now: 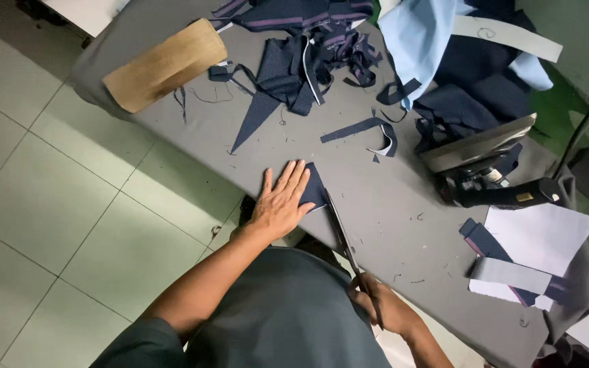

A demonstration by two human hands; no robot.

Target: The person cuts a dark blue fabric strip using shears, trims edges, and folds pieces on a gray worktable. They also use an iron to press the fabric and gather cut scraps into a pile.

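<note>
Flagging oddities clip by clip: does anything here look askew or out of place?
Only clutter: loose dark navy fabric scraps lie tangled across the grey table. The left hand flattens a small navy fabric piece; the right hand holds long metal scissors.

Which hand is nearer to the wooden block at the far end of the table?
The left. The left hand lies flat on a small navy fabric piece, closer to the wooden block. The right hand, holding scissors, is farther away at the table's near edge.

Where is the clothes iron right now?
In the head view, the iron rests on the grey table at the right, beyond the right hand, between the navy fabric pile and white paper.
</note>
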